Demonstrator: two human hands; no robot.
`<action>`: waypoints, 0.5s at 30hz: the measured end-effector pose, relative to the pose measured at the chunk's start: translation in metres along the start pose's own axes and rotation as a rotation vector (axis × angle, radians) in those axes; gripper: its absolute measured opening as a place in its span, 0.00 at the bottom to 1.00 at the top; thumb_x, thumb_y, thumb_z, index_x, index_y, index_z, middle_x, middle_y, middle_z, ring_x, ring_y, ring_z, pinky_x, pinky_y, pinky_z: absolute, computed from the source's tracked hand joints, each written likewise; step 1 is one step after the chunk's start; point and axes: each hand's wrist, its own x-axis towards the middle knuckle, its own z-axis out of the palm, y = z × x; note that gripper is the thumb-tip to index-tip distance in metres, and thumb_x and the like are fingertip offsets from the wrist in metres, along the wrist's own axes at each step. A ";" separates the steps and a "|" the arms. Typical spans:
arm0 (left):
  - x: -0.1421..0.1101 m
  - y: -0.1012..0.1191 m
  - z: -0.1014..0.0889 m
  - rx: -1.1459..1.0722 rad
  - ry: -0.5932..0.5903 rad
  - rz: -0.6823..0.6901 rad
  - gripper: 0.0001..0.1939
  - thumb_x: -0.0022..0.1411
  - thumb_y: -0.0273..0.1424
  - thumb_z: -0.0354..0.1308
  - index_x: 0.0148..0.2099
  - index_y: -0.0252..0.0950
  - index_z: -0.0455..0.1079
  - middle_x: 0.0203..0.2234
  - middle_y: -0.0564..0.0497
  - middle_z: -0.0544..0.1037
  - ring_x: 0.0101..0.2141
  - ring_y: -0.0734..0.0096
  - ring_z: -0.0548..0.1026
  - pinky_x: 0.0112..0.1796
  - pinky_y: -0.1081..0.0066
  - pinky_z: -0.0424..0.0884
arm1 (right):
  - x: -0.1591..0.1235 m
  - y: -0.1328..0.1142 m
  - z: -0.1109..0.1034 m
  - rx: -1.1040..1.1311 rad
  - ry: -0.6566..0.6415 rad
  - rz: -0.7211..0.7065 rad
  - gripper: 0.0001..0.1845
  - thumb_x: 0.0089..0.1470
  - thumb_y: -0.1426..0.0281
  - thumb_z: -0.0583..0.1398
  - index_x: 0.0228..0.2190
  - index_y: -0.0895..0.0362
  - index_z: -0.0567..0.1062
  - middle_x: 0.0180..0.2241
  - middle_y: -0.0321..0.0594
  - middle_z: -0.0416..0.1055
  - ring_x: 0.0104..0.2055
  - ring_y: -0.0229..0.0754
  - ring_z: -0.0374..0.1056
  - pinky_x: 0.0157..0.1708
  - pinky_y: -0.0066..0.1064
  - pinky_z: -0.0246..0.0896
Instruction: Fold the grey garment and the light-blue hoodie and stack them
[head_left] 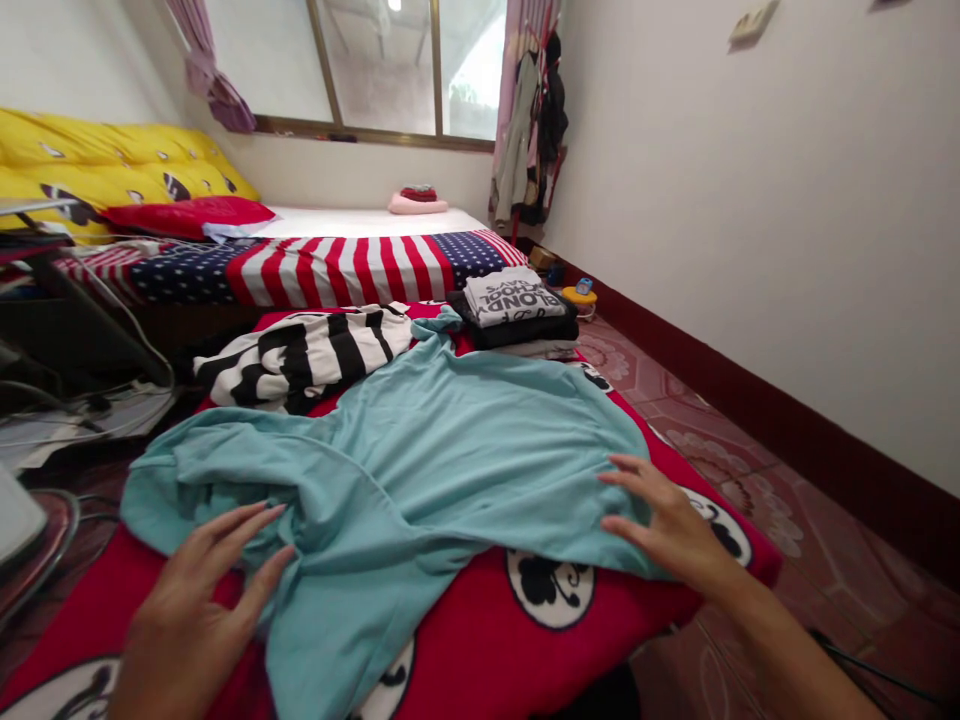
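A light teal shirt (pixel 480 440) lies loosely spread and wrinkled over a red cloth (pixel 510 640) printed with white and black round motifs. Its left part is bunched up in folds. My left hand (pixel 199 600) is beside those folds, fingers apart, holding nothing. At the shirt's right edge, my right hand (pixel 652 510) has its fingers spread over the fabric; whether the fingertips touch it I cannot tell. Behind the shirt lies a crumpled black-and-white striped garment (pixel 307 350). A stack of folded clothes (pixel 517 305), topped by a grey printed shirt, sits at the far end.
A bed (pixel 337 268) with a stars-and-stripes cover stands at the back, bearing a red pillow (pixel 187 213) and a small folded pile (pixel 418 200). Clothes hang on a rack (pixel 529 130) in the corner. Cables and a dark frame (pixel 90 310) are at left. A white wall (pixel 787 200) runs along the right.
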 end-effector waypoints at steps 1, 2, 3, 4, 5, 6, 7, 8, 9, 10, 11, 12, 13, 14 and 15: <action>0.008 0.009 0.004 -0.012 -0.020 0.071 0.22 0.63 0.44 0.52 0.57 0.43 0.65 0.54 0.46 0.69 0.51 0.52 0.71 0.55 0.52 0.66 | -0.009 -0.005 0.000 0.023 -0.109 -0.028 0.28 0.44 0.65 0.66 0.50 0.48 0.73 0.60 0.44 0.60 0.59 0.53 0.61 0.57 0.46 0.58; 0.017 0.017 0.008 -0.023 -0.053 0.141 0.23 0.64 0.43 0.52 0.58 0.43 0.65 0.55 0.46 0.69 0.53 0.54 0.70 0.55 0.54 0.66 | -0.017 -0.008 0.000 0.022 -0.185 -0.044 0.33 0.42 0.67 0.66 0.53 0.47 0.71 0.62 0.43 0.57 0.61 0.55 0.59 0.58 0.48 0.56; 0.025 0.024 0.014 -0.023 -0.098 0.210 0.24 0.64 0.42 0.52 0.60 0.43 0.63 0.57 0.46 0.68 0.55 0.54 0.68 0.56 0.54 0.64 | -0.023 -0.009 0.000 0.008 -0.225 -0.053 0.36 0.40 0.70 0.65 0.55 0.47 0.69 0.64 0.43 0.54 0.63 0.56 0.56 0.59 0.50 0.54; 0.032 0.030 0.020 -0.011 -0.149 0.272 0.26 0.64 0.42 0.53 0.62 0.43 0.61 0.59 0.46 0.66 0.58 0.53 0.65 0.58 0.52 0.62 | -0.029 -0.009 0.001 -0.006 -0.236 -0.056 0.39 0.39 0.73 0.62 0.56 0.48 0.68 0.65 0.44 0.52 0.64 0.56 0.53 0.60 0.51 0.52; 0.039 0.036 0.026 0.010 -0.212 0.327 0.28 0.63 0.42 0.54 0.64 0.43 0.59 0.60 0.46 0.65 0.61 0.51 0.61 0.59 0.50 0.57 | -0.033 -0.007 0.002 -0.013 -0.230 -0.061 0.40 0.39 0.75 0.60 0.57 0.49 0.67 0.66 0.44 0.50 0.65 0.55 0.51 0.61 0.51 0.50; 0.044 0.040 0.031 0.034 -0.279 0.371 0.31 0.61 0.41 0.56 0.65 0.43 0.57 0.61 0.46 0.65 0.62 0.50 0.59 0.61 0.46 0.53 | -0.035 -0.004 0.003 -0.012 -0.217 -0.067 0.41 0.38 0.77 0.57 0.57 0.50 0.67 0.66 0.44 0.50 0.66 0.54 0.50 0.61 0.51 0.49; 0.049 0.044 0.035 0.057 -0.341 0.398 0.32 0.60 0.41 0.58 0.65 0.44 0.58 0.59 0.46 0.67 0.62 0.49 0.59 0.61 0.43 0.48 | -0.037 0.001 0.004 -0.007 -0.198 -0.076 0.40 0.38 0.78 0.55 0.56 0.51 0.68 0.66 0.44 0.52 0.66 0.52 0.51 0.62 0.51 0.49; 0.053 0.047 0.038 0.072 -0.401 0.410 0.31 0.58 0.39 0.59 0.63 0.43 0.60 0.56 0.46 0.71 0.59 0.50 0.63 0.61 0.41 0.44 | -0.038 0.005 0.005 -0.001 -0.172 -0.085 0.39 0.37 0.79 0.53 0.55 0.51 0.70 0.64 0.44 0.55 0.65 0.51 0.52 0.61 0.52 0.50; 0.056 0.049 0.039 0.077 -0.459 0.412 0.29 0.57 0.38 0.61 0.60 0.43 0.64 0.51 0.46 0.75 0.56 0.51 0.67 0.62 0.41 0.43 | -0.038 0.010 0.005 0.005 -0.140 -0.091 0.37 0.38 0.80 0.52 0.52 0.51 0.72 0.63 0.43 0.58 0.64 0.51 0.54 0.61 0.53 0.50; 0.058 0.051 0.038 0.074 -0.512 0.413 0.24 0.56 0.36 0.62 0.55 0.43 0.69 0.45 0.48 0.77 0.51 0.55 0.72 0.62 0.43 0.44 | -0.038 0.015 0.004 0.011 -0.103 -0.093 0.34 0.39 0.80 0.52 0.48 0.50 0.75 0.60 0.42 0.62 0.63 0.51 0.57 0.61 0.55 0.50; 0.059 0.053 0.036 0.072 -0.560 0.416 0.17 0.55 0.35 0.62 0.49 0.43 0.73 0.39 0.50 0.79 0.45 0.58 0.75 0.62 0.46 0.47 | -0.039 0.019 0.004 0.026 -0.066 -0.089 0.30 0.40 0.79 0.51 0.44 0.49 0.77 0.58 0.42 0.66 0.62 0.52 0.59 0.60 0.56 0.50; 0.058 0.056 0.032 0.070 -0.601 0.425 0.11 0.55 0.34 0.62 0.42 0.42 0.75 0.34 0.51 0.78 0.41 0.61 0.75 0.61 0.49 0.50 | -0.039 0.023 0.002 0.051 -0.033 -0.076 0.26 0.42 0.78 0.52 0.40 0.49 0.78 0.56 0.41 0.69 0.61 0.52 0.61 0.60 0.57 0.50; 0.057 0.059 0.026 0.067 -0.631 0.433 0.05 0.54 0.32 0.62 0.36 0.42 0.75 0.31 0.52 0.77 0.39 0.63 0.75 0.60 0.51 0.54 | -0.040 0.026 -0.001 0.090 -0.002 -0.058 0.22 0.44 0.77 0.53 0.38 0.48 0.78 0.54 0.40 0.71 0.60 0.53 0.62 0.60 0.58 0.50; 0.055 0.063 0.019 0.062 -0.648 0.436 0.01 0.54 0.31 0.62 0.32 0.41 0.74 0.30 0.53 0.76 0.38 0.64 0.75 0.60 0.53 0.55 | -0.042 0.028 -0.004 0.141 0.028 -0.032 0.19 0.45 0.75 0.54 0.36 0.48 0.78 0.52 0.40 0.73 0.59 0.53 0.64 0.60 0.58 0.50; 0.052 0.068 0.011 0.054 -0.653 0.430 0.01 0.53 0.30 0.61 0.29 0.40 0.73 0.30 0.52 0.75 0.38 0.64 0.75 0.60 0.55 0.56 | -0.043 0.029 -0.009 0.202 0.063 -0.001 0.17 0.46 0.74 0.55 0.36 0.48 0.78 0.50 0.39 0.74 0.58 0.53 0.65 0.60 0.58 0.50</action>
